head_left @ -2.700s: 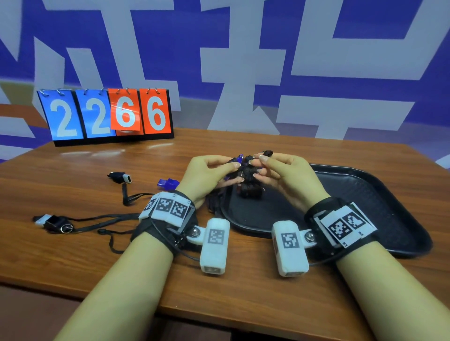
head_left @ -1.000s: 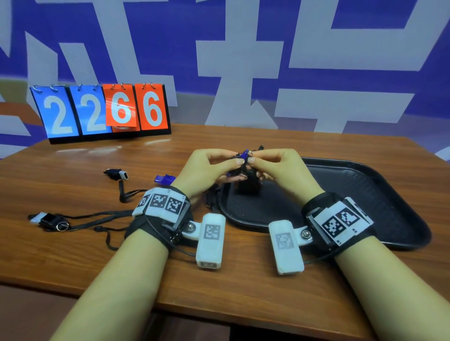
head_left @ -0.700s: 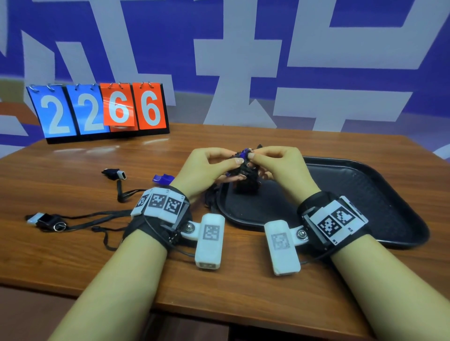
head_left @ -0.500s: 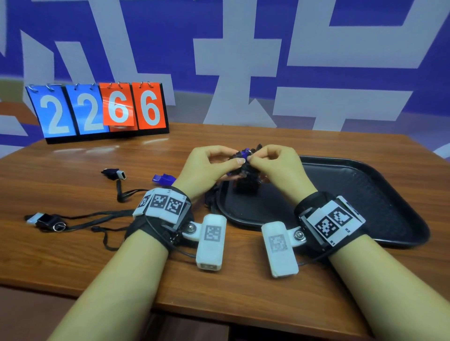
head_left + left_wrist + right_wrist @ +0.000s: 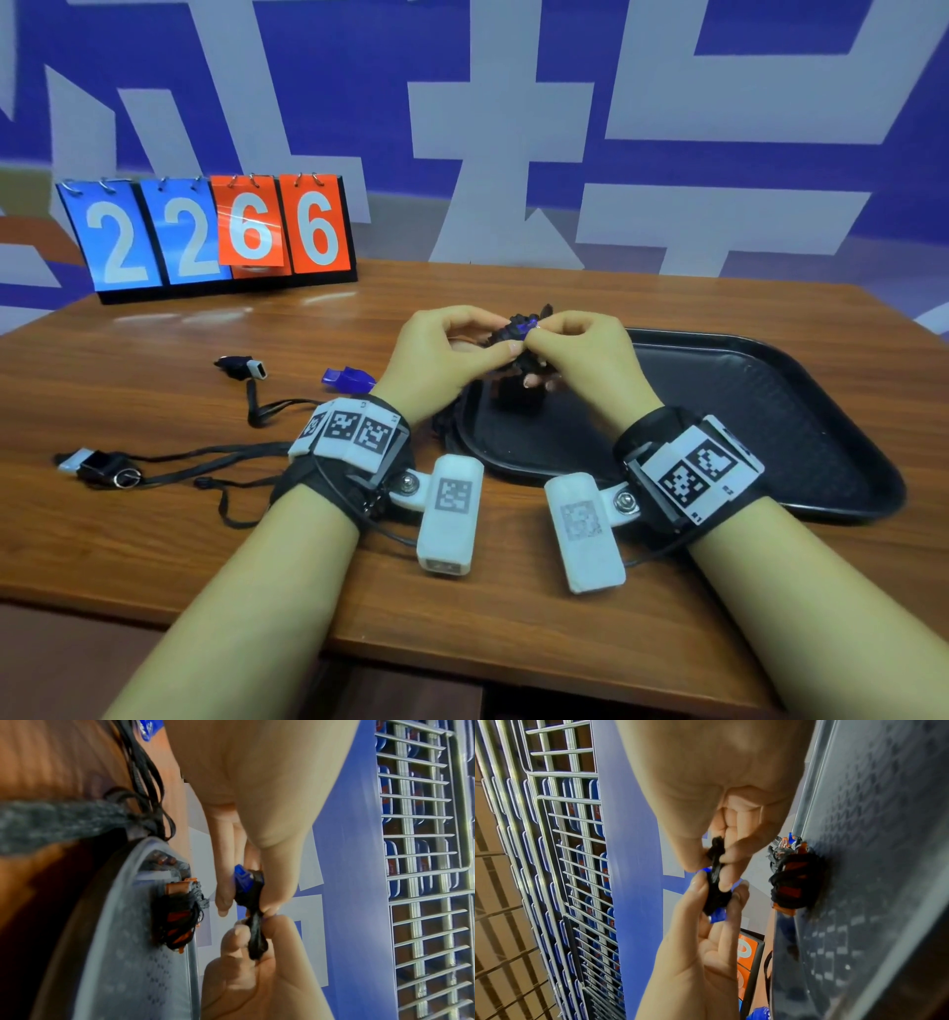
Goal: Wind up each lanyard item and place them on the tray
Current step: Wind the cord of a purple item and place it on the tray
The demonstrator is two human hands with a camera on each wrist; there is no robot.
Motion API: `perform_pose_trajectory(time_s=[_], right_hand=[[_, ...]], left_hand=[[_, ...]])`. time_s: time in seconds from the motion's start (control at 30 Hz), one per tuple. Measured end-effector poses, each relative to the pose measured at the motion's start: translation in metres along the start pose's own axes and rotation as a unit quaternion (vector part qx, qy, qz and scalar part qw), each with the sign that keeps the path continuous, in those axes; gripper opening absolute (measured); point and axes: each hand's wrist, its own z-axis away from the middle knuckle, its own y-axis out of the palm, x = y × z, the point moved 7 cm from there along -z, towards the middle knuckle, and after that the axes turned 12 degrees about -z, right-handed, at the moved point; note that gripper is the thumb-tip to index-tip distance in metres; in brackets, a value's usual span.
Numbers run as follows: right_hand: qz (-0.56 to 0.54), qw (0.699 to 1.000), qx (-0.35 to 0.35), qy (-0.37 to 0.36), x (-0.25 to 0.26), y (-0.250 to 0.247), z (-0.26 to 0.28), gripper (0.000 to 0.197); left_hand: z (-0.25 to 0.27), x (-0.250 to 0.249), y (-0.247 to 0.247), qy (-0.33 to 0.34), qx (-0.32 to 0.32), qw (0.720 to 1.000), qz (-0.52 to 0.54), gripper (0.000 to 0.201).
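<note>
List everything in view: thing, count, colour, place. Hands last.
Held whistle: 1, blue, black cord wound round it, pinched between both hands above the tray's left end.
Wound bundle: 1, orange with black cord, lying on the tray.
Tray: 1, black, right half of table.
Loose whistle: 1, blue, on table by left wrist.
Unwound lanyard items: 2, black cords, left of table.
Flip scoreboard: 1, blue and orange, reads 2266, far left.
Table: 1, brown wood.
Left hand: pinches held whistle.
Right hand: pinches its cord.
</note>
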Motion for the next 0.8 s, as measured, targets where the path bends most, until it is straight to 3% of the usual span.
perform_pose_trajectory(time_s=[0.17,0.33,0.5,0.8], right_hand=[[-0.102,0.991,0.048,0.074,-0.007,0.003,0.003,0.014],[-0.169,0.977,0.075,0.110,-0.007,0.001,0.002,0.019],[-0.121,0.987,0.060,0.090,-0.006,0.002,0.003,0.004],[-0.014,0.999,0.028,0.020,-0.002,0.004,0.005,0.006]], left_hand=[[0.000,0.000,-0.001,-0.007,-0.002,1.000,0.000,0.020],[0.001,0.004,-0.002,-0.066,0.006,0.993,0.101,0.019],[0.005,0.000,0.003,-0.078,0.029,0.988,0.128,0.022],[0.007,-0.006,0.001,-0.067,0.021,0.995,0.074,0.016]])
